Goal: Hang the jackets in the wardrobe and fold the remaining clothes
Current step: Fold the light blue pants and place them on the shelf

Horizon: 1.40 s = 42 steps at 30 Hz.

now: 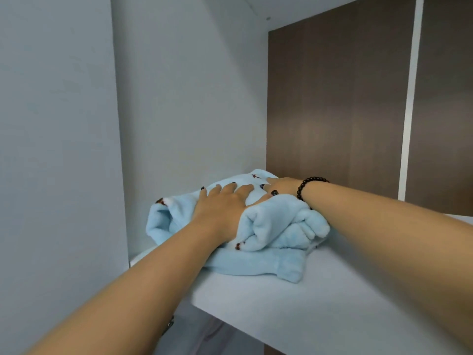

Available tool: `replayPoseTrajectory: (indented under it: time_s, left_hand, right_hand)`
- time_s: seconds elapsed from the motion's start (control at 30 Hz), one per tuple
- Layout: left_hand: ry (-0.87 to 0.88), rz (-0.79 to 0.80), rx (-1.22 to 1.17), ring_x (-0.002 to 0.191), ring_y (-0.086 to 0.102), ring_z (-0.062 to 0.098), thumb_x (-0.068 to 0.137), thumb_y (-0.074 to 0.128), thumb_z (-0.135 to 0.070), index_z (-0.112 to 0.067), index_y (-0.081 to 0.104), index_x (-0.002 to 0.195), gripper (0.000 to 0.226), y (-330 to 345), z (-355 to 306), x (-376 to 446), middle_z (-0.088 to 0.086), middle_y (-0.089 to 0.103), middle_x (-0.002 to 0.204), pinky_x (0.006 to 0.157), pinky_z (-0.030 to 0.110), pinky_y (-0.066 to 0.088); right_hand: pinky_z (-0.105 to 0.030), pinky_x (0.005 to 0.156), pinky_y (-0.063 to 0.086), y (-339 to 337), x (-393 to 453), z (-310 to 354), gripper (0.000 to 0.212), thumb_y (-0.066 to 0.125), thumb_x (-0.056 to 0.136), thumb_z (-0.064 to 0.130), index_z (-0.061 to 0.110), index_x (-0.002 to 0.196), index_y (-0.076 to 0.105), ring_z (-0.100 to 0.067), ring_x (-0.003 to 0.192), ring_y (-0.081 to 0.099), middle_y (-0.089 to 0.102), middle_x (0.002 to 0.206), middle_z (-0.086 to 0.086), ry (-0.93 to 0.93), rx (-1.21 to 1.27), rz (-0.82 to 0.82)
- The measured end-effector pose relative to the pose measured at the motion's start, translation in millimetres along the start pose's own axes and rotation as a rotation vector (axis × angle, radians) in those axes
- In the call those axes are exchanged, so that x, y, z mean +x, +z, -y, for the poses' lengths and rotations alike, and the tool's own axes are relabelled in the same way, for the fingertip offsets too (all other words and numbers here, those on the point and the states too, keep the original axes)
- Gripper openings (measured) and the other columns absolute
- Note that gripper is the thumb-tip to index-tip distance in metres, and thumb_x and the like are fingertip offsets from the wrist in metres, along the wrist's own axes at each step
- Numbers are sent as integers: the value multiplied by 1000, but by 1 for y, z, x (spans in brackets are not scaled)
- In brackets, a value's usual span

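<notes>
A folded light-blue fleece garment [276, 231] with small dark prints lies on a white wardrobe shelf [320, 303], near the shelf's left wall. My left hand [222, 203] lies flat on top of the bundle, fingers straight and spread, pressing down. My right hand [281, 187], with a dark bead bracelet on the wrist, rests on the far top of the garment with fingers extended; its thumb lies against the fleece. Both forearms reach in from the lower corners of the view.
The white side panel [64, 149] of the wardrobe stands at the left. A brown back panel [332, 111] and a white vertical divider [409, 98] rise behind the shelf. Pale fabric [204, 336] shows below the shelf's front edge.
</notes>
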<state>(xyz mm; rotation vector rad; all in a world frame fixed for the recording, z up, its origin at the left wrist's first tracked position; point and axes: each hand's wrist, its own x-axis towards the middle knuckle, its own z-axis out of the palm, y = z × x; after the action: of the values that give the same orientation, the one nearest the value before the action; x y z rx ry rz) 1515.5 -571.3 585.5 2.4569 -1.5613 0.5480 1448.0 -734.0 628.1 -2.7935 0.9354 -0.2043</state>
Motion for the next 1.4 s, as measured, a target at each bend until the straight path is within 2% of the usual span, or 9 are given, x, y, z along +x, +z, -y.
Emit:
replayPoseTrajectory:
  time_s: [0.1, 0.33, 0.5, 0.63, 0.83, 0.97, 1.17, 1.3, 1.4]
  left_hand:
    - [0, 15, -52, 148, 10, 25, 92, 46, -53, -33, 7, 153, 75, -4, 0, -8, 2, 10, 162, 118, 51, 4]
    - [-57, -21, -248, 147, 13, 17, 94, 19, -66, -32, 16, 153, 67, -6, -4, -23, -2, 19, 160, 120, 43, 5]
    - [-85, 17, -271, 150, 6, 18, 94, 14, -66, -26, 10, 155, 73, -12, -5, -54, 2, 11, 163, 121, 42, 7]
    - [-65, 55, -254, 150, 4, 20, 94, 14, -68, -25, 6, 155, 75, -23, -1, -95, 3, 5, 163, 120, 39, 5]
    - [-52, 135, -174, 149, 13, 24, 94, 15, -68, -23, 17, 154, 75, -46, 20, -162, 4, 15, 162, 117, 44, 18]
    - [-46, 142, -153, 145, 24, 26, 93, 15, -69, -22, 23, 153, 76, -65, 35, -210, 6, 21, 160, 114, 47, 28]
    - [31, 137, -100, 133, 40, 26, 94, 17, -67, -18, 39, 142, 72, -95, 48, -275, 8, 40, 149, 105, 45, 39]
    - [36, 145, -47, 139, 34, 25, 97, 21, -63, -17, 37, 144, 68, -111, 59, -321, 9, 39, 149, 107, 44, 36]
    - [34, 151, -25, 145, 24, 24, 96, 22, -63, -18, 33, 147, 69, -120, 71, -358, 7, 32, 154, 111, 44, 30]
  right_hand:
    - [-34, 108, 30, 0, -11, -1, 59, 26, 103, 46, 20, 154, 13, -31, 138, 32, 21, 157, -14, 48, -35, -66]
    - [-35, 106, 36, -3, -61, 6, 47, 30, 101, 40, 20, 142, 42, -26, 128, 44, 40, 148, -7, -29, -5, -184]
    - [-38, 104, 36, 6, -115, 18, 34, 32, 100, 43, 22, 100, 59, -21, 109, 49, 55, 116, -4, -44, 201, -154]
    - [-25, 94, 29, 15, -167, 37, 52, 36, 96, 51, 24, 140, 41, -21, 123, 42, 46, 142, -4, -64, 187, -167]
    - [-33, 99, 38, 30, -238, 75, 38, 49, 95, 40, 12, 120, 50, -23, 114, 48, 51, 133, -11, -66, 28, -226]
    - [-32, 104, 37, 47, -288, 104, 53, 54, 92, 40, 11, 135, 41, -24, 125, 44, 43, 141, -7, -36, -23, -230]
    - [-31, 93, 45, 67, -351, 151, 43, 56, 91, 35, 14, 127, 49, -22, 114, 52, 51, 132, -6, -78, 16, -228]
    - [-35, 107, 37, 74, -388, 181, 60, 53, 93, 41, 10, 141, 37, -24, 131, 40, 36, 148, -8, -65, -55, -180]
    - [-36, 105, 38, 79, -409, 201, 56, 53, 93, 41, 10, 138, 41, -24, 126, 43, 41, 144, -9, -108, -76, -162]
